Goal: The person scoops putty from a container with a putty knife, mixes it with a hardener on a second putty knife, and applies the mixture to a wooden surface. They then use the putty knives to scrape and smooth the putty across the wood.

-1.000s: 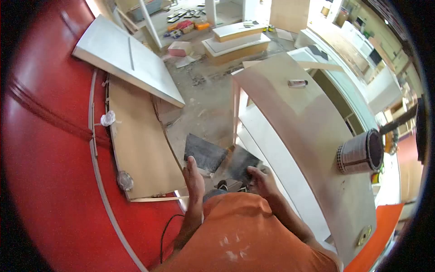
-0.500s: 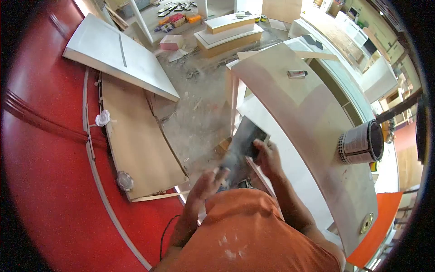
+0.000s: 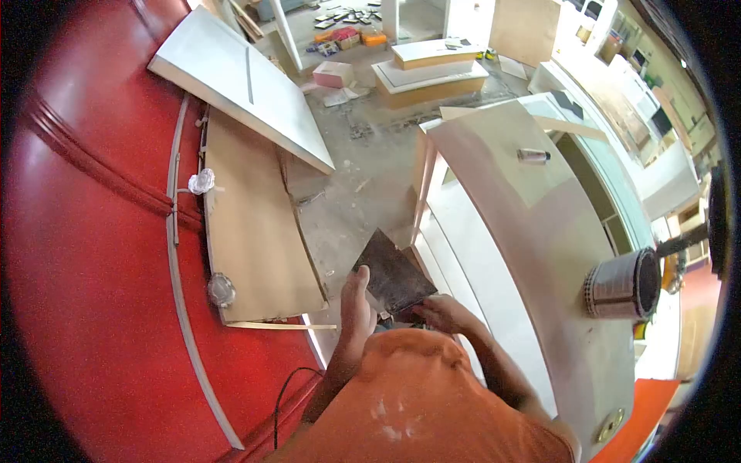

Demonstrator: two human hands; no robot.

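Observation:
A dark, dusty sheet of sandpaper (image 3: 392, 274) is held in front of my waist, one corner pointing away from me. My left hand (image 3: 357, 309) grips its left edge, with the thumb lying over the top. At the near right corner, my right hand (image 3: 444, 312) pinches the sheet, its fingers partly hidden. On the right stands a curved counter (image 3: 525, 224) with a patchy beige top. On it are a small tube (image 3: 532, 157), a smeared metal can (image 3: 621, 285) lying tilted or seen at a slant, and a round brass-coloured disc (image 3: 610, 424).
A glossy red panel (image 3: 93, 262) runs along the left. Against it stand a brown board (image 3: 255, 224) and a white slab (image 3: 247, 85). Farther off, a pinkish box (image 3: 333, 74) and a stepped white-topped plinth (image 3: 428, 81) sit on the dusty floor (image 3: 347, 193). A black cable (image 3: 278, 401) hangs at lower left.
The sandpaper has turned from a long, blurred, steep position to a flatter diamond shape nearer my body. My right hand has come down to its near corner. The view has shifted left.

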